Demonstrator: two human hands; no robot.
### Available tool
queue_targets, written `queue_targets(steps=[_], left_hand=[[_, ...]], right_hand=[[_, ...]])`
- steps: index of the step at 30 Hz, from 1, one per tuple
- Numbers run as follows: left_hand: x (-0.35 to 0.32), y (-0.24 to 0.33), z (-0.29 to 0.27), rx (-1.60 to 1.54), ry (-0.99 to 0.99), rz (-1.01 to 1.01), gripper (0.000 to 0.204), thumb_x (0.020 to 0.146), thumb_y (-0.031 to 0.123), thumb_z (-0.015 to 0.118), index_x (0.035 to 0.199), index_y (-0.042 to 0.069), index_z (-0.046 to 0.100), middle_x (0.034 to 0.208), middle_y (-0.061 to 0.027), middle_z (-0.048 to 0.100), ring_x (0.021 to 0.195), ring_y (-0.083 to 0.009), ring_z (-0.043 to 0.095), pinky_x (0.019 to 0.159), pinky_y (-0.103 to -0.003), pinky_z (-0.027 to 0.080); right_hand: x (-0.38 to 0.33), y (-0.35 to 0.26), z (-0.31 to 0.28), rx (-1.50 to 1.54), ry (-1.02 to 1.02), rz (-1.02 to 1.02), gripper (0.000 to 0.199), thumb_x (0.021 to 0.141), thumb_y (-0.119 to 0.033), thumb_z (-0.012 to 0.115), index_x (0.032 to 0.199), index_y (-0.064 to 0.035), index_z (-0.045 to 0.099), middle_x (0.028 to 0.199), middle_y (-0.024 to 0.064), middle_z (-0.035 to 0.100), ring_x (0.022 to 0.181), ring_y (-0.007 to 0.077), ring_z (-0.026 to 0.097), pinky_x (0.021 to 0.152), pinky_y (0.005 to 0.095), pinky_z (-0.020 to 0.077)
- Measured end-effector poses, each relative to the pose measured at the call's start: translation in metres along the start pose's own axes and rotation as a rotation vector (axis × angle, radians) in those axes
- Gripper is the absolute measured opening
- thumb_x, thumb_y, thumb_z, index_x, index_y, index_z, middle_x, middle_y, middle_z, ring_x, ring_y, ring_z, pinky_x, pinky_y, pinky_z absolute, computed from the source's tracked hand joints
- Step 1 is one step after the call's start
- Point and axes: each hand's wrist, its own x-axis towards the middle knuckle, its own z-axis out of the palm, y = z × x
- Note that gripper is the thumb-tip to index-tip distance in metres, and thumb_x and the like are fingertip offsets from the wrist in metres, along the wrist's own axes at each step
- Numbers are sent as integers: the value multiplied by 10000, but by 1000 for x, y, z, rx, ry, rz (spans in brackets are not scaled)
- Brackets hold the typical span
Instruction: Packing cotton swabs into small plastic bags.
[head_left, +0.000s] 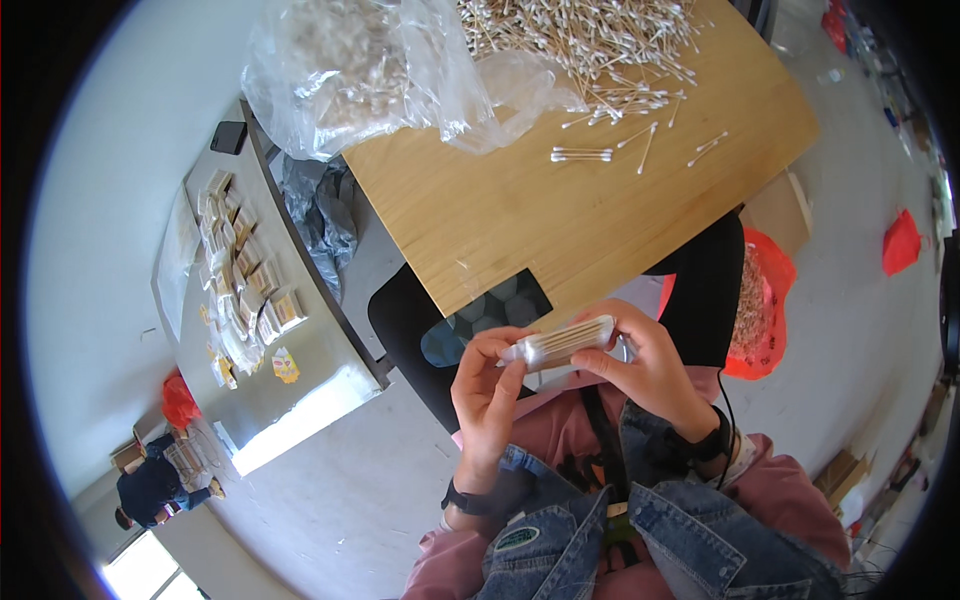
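Between my two hands is a small clear pack of cotton swabs, held level above my lap at the near edge of the wooden table. My left hand pinches the pack's left end with thumb and fingertips. The fingers of my right hand wrap round its right end, thumb along the near side. A large heap of loose cotton swabs covers the far part of the table. A few single swabs lie nearer, apart from the heap.
A clear plastic bag of swabs rests at the table's far left. On a side table to the left, many filled packs are piled near a dark phone. A red bag stands to the right. Another person sits at lower left.
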Motion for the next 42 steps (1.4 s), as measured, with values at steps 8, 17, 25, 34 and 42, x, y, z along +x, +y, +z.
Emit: queue_targets(steps=[8, 17, 25, 34, 42], left_hand=[[49, 6, 24, 747, 4, 357, 188, 796, -88, 657, 947, -15, 571, 1070, -181, 625, 888, -255, 656, 757, -309, 544], [64, -16, 23, 367, -18, 17, 250, 828, -94, 650, 1043, -1, 564, 1160, -133, 617, 1083, -212, 597, 928, -326, 491], [63, -35, 14, 333, -58, 40, 349, 778, -122, 688, 1080, -2, 558, 1137, -138, 627, 1118, -225, 593, 981, -354, 474], [73, -33, 13, 588, -108, 217, 345, 705, -96, 731, 1030, 13, 684, 1065, -121, 641, 980, -243, 635, 840, -316, 505], [77, -33, 13, 407, -69, -24, 315, 711, -84, 747, 1008, 6, 688, 1028, -93, 634, 932, -195, 619, 796, -288, 496]], right_hand=[[33, -14, -2, 7, 130, -65, 397, 866, -74, 689, 1241, -32, 566, 1154, 122, 615, 847, 131, 626, 675, 254, 493], [51, 25, -6, 345, 28, 114, 86, 962, -36, 540, 1033, 4, 565, 1146, 105, 631, 964, 137, 640, 749, 265, 542], [48, 34, -10, 222, -12, 27, 85, 916, 36, 560, 980, 4, 514, 1152, 142, 644, 962, 134, 641, 816, 274, 526], [55, 32, -19, 21, -27, -50, 303, 871, 59, 583, 1168, 0, 577, 1122, 131, 651, 964, 196, 655, 795, 285, 530], [63, 30, -23, 127, -84, 92, 291, 837, 63, 619, 1120, -7, 627, 1041, 105, 661, 888, 175, 658, 738, 275, 525]])
